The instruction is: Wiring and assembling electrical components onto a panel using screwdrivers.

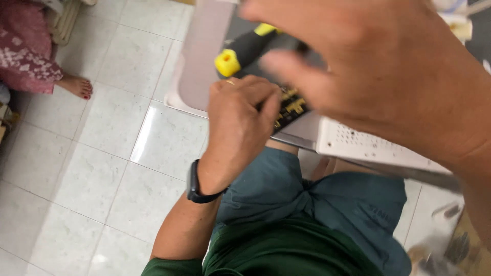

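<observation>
My left hand (238,125) is closed on the near edge of a dark circuit board (291,108) with yellow markings, at the front of a pale table (202,71). A black screwdriver with a yellow end (241,53) lies on the table just beyond that hand. My right hand (388,76) is large and blurred close to the camera, fingers spread, hovering above the board and screwdriver and holding nothing. A white perforated panel (363,143) lies under my right wrist. The far part of the board is hidden by my right hand.
Light grey floor tiles (102,168) fill the left side. Another person's bare foot (76,86) and patterned pink clothing (23,48) are at the upper left. My legs in blue-grey shorts (327,204) are below the table edge. A black watch is on my left wrist.
</observation>
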